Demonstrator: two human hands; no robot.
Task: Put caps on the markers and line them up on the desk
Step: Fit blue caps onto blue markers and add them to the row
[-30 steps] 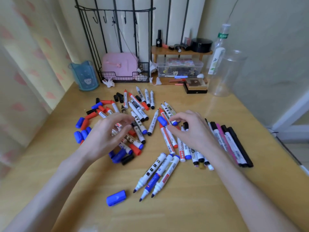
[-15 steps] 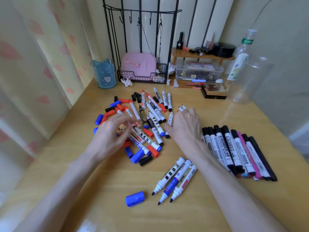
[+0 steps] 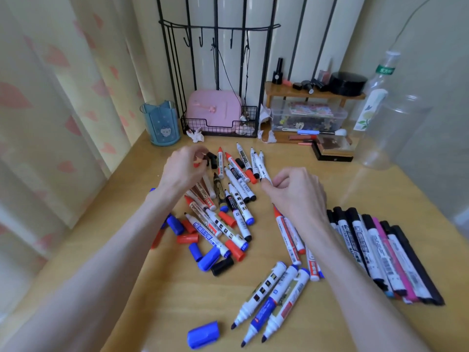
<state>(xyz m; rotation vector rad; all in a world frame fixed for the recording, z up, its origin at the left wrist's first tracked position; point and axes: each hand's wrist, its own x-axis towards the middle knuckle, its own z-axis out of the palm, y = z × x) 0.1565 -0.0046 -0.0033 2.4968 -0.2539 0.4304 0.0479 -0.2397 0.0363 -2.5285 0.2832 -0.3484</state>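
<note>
Two hands work over a heap (image 3: 228, 207) of markers and loose caps on the bench (image 3: 127, 288).

At 6 o'clock lie three uncapped markers (image 3: 270, 298) side by side, tips toward the person, with one loose blue cap (image 3: 203, 334) at 7 o'clock of them. At 4 o'clock a row (image 3: 375, 250) of capped markers lies edge to edge. At least seven caps show there, six black and one pink, but the right forearm covers the row's left part, so the full count is unclear. The right hand (image 3: 298, 194), at 3 o'clock of the heap, has its grip pinched on the near end of a white marker (image 3: 261, 168). The left hand (image 3: 184, 168), at 11 o'clock of the heap, has curled fingers, and blur hides whether its grip holds anything. The heap's red, blue and black caps overlap too much to count.
</note>
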